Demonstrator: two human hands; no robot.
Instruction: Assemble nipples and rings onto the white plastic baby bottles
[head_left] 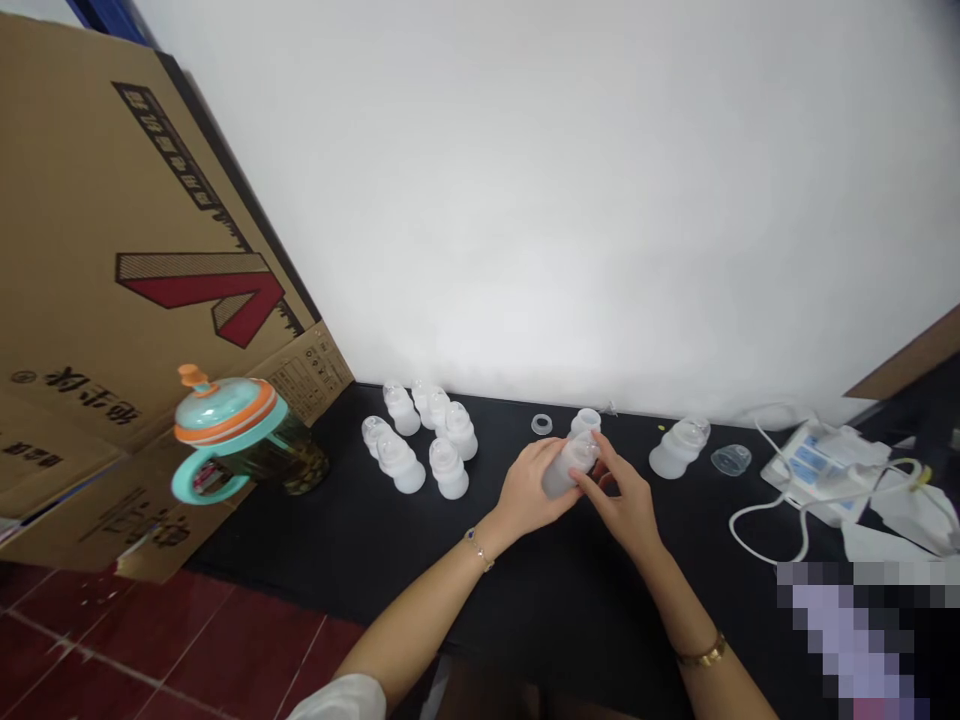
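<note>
My left hand (525, 490) is wrapped round a frosted white baby bottle (559, 475), tilted with its top toward the right. My right hand (622, 495) pinches the clear top of this bottle between thumb and fingers. Just behind my hands stands another bottle (586, 420) with an open neck, partly hidden. A white collar ring (541, 425) lies to its left. Right of my hands is a capped bottle (679, 448), and a clear dome cap (731, 460) lies beside it. Several capped bottles (401, 463) are grouped to the left.
A large teal and orange lidded jug (232, 440) stands at the left, against a tall cardboard box (75, 250). At the right, a white and blue box (814, 470) lies with white cables (801, 530). A white wall (562, 200) bounds the black table (337, 560).
</note>
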